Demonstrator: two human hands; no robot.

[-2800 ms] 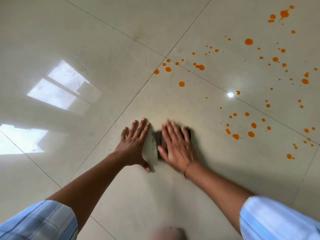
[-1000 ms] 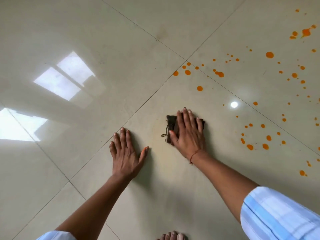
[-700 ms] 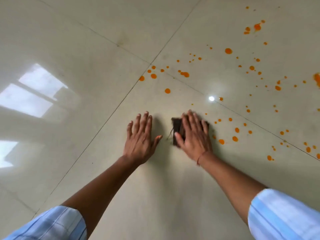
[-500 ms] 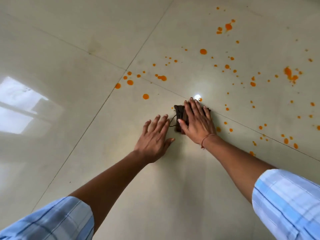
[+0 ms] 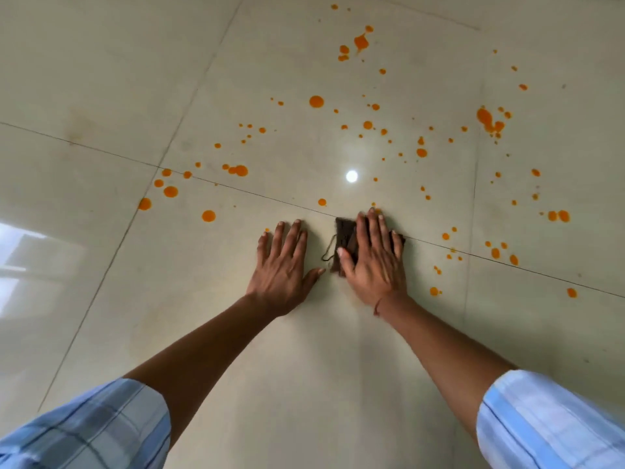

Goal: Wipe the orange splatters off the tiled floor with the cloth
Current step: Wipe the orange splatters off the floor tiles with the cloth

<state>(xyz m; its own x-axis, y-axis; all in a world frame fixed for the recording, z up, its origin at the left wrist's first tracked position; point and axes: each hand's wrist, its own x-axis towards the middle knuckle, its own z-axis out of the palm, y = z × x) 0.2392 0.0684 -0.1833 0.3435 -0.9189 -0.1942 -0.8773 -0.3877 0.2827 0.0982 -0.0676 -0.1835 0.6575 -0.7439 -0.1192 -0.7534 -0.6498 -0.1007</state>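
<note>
Head view, the only view supplied. The right hand lies flat on the dark brown cloth, fingers straight and spread. Its grip is released, with nothing curled round the fabric, so the cloth is held to the tiled floor by downward pressure alone. In my judgement that suits scrubbing, since a wide palm spreads the load across the folded pad. The cloth sits on a grout line straight ahead of the person, with a loose thread trailing from its left edge. The left hand rests just beside it on bare tile, palm down, fingers straight, grip likewise released and holding nothing. It appears to serve as a brace for the forward lean. The orange splatters lie mostly beyond the grout line and off to the right. One small spot touches, or nearly touches, the right fingertips, and the heavier blots are well apart from the cloth. The cloth is therefore placed at the near margin of the soiled area, apparently so it can be pushed outward into the spots. Most marks are unwiped, and I judge the task to be at an early stage. The glossy tile may let the cloth slip under the hand. Both sleeves are drawn up the forearms, well clear of the mess.
</note>
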